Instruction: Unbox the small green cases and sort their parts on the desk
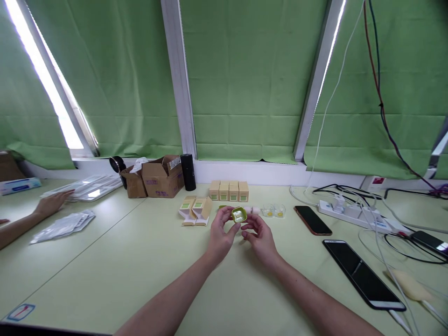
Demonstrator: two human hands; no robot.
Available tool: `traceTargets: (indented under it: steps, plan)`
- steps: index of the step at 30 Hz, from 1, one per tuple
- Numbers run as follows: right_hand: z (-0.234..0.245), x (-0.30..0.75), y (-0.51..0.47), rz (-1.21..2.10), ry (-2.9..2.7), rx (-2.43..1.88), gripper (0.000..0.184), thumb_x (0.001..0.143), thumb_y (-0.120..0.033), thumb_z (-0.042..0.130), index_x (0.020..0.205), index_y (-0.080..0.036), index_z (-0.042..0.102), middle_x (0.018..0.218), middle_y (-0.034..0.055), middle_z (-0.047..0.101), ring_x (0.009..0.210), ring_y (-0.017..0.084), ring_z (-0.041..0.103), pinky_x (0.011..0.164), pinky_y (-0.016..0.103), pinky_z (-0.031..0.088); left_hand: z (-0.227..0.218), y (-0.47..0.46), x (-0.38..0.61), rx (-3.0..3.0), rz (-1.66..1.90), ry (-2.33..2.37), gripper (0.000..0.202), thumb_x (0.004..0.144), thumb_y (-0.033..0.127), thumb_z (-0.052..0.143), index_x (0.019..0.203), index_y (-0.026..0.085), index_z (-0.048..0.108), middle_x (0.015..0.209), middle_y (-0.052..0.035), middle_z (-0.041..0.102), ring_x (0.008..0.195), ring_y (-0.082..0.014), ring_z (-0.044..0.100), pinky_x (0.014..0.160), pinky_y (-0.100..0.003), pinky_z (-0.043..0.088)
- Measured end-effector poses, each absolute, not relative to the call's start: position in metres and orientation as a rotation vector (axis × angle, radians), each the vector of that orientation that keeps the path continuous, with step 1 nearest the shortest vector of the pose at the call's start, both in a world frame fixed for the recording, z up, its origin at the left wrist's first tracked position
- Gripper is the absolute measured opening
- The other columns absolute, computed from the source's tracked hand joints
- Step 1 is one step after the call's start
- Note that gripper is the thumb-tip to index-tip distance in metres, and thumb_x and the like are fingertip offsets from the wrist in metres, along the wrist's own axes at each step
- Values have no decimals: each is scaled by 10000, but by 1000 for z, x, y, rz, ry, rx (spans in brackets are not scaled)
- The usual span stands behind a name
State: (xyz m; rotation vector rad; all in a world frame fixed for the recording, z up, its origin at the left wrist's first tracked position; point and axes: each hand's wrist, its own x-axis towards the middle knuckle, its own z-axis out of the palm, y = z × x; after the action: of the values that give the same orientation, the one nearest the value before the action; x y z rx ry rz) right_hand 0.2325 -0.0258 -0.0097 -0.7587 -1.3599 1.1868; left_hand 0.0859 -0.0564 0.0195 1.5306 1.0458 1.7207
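Centrally, above the bench (140, 284), left hand (220, 231) pinches a small glossy green container (239, 214) between thumb and fingers: squarish, rounded corners, pale inside. Right hand (261, 240) half-curled, thumb and fingertips apart, just beside the container's right side; contact cannot be told. Toward the bench's far edge: four matte card boxes (228, 191) in a row; nearer and left, two opened cartons (195, 210).

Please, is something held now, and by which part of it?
The left hand holds a small green square container by its left and lower edge. Whether the right hand touches it cannot be told.
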Motion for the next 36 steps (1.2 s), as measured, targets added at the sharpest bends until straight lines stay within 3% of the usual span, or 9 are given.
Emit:
traceTargets:
  steps: [6, 17, 26, 33, 36]
  plan:
    - [-2, 237, -33, 971, -1436, -723, 433, 814, -299, 741, 1221, -261, 601, 1279, 113, 677, 1149, 281, 649, 813, 403, 595, 16, -60, 89, 1662, 1647, 1117, 383, 858, 221, 739, 1192, 231, 550, 1181, -82, 701, 1135, -239, 682, 1014, -396, 524]
    - [-3, 241, -37, 597, -1563, -800, 442, 800, -194, 637, 1224, -274, 542, 1260, 86, 612, 1169, 272, 587, 936, 464, 553, 17, -65, 99, 1719, 1616, 1167, 363, 817, 165, 746, 1107, 240, 541, 1158, -74, 724, 1094, -236, 709, 974, -401, 551]
    - [0, 245, -35, 401, -1657, -734, 458, 835, -210, 606, 1280, -273, 517, 1299, 114, 552, 1234, 311, 503, 969, 508, 520, 19, -66, 97, 1811, 1575, 1229, 269, 890, 318, 721, 1083, 223, 560, 1075, -79, 721, 1034, -250, 705, 928, -410, 526]
    - [3, 249, -36, 322, -1711, -702, 415, 854, -218, 613, 1252, -264, 505, 1301, 123, 545, 1277, 334, 493, 1067, 565, 446, 20, -69, 97, 1830, 1564, 1199, 332, 939, 365, 665, 1207, 237, 518, 1227, -115, 688, 1144, -263, 691, 940, -401, 531]
    - [4, 250, -35, 332, -1723, -694, 412, 860, -235, 625, 1249, -264, 492, 1301, 129, 543, 1276, 342, 496, 1067, 578, 446, 20, -69, 98, 1839, 1571, 1190, 310, 959, 385, 643, 1201, 225, 536, 1194, -120, 692, 1146, -266, 685, 941, -400, 535]
